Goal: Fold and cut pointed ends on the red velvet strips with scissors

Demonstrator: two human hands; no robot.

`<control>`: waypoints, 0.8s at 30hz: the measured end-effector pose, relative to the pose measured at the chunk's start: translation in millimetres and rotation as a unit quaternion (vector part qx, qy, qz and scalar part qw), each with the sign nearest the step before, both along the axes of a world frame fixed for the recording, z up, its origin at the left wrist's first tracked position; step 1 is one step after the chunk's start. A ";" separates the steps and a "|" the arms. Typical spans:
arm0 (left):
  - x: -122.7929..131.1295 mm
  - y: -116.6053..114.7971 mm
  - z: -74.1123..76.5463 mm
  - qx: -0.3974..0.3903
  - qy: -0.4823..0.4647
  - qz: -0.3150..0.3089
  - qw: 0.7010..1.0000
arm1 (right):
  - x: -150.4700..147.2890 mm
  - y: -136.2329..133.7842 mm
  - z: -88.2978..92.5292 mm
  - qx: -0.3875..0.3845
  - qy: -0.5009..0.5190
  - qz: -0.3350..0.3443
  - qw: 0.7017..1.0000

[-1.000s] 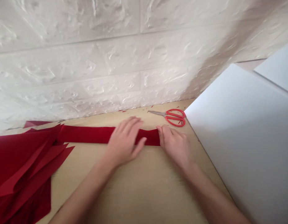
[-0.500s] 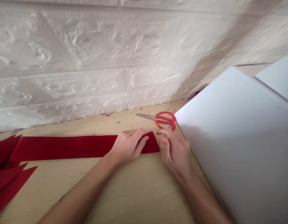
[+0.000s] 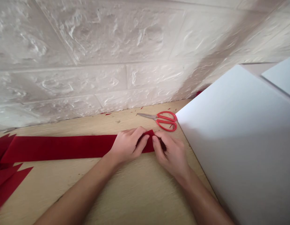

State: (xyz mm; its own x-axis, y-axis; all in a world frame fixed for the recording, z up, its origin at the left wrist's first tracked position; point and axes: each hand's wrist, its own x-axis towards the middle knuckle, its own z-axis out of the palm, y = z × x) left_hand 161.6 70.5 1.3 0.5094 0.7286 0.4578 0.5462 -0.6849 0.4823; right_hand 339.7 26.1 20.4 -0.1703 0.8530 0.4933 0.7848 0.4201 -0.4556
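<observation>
A long dark red ribbon (image 3: 65,147) lies flat across the pale wooden surface, its right end between my two hands. My left hand (image 3: 127,143) is closed on the ribbon a little short of that end, thumb and fingers pinching it. At the end's right edge my right hand (image 3: 170,151) pinches the ribbon between thumb and forefinger. Just beyond my hands lie scissors (image 3: 156,119) with red handles, their blades pointing left; neither hand touches them.
A white textured brick-pattern wall (image 3: 100,56) rises behind the surface (image 3: 126,193). On the right stands a large white box-like object (image 3: 243,134). More red ribbon ends (image 3: 11,184) lie at the left edge. Small red scraps (image 3: 108,114) are scattered near the wall.
My right hand has moved left and closed on the ribbon's end. My left hand keeps its grip in about the same place. The view has shifted slightly.
</observation>
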 end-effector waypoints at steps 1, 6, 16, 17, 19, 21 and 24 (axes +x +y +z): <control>0.1 0.0 0.2 0.001 0.001 0.001 1.000 | -0.2 -0.3 -0.2 0.004 -0.006 0.002 1.000; 0.2 1.1 0.5 0.007 0.005 0.011 1.000 | -1.2 -2.4 -0.3 0.003 0.003 -0.006 1.000; 2.9 1.3 -3.7 0.025 0.035 0.003 0.999 | -4.6 -1.9 0.5 -0.046 0.036 -0.028 0.998; 3.0 1.5 -4.0 0.025 0.036 0.003 0.999 | -4.9 -1.8 0.9 -0.047 0.039 -0.030 0.998; 2.8 2.0 -3.9 0.025 0.037 -0.001 0.999 | -5.5 -1.6 1.6 -0.047 0.050 -0.030 0.997; 2.2 2.4 -2.9 0.024 0.038 -0.007 0.999 | -6.2 -1.2 2.3 -0.047 0.062 -0.029 0.997; 1.2 2.7 -0.3 0.016 0.049 -0.016 0.999 | -7.3 -0.4 3.2 -0.050 0.085 -0.031 0.995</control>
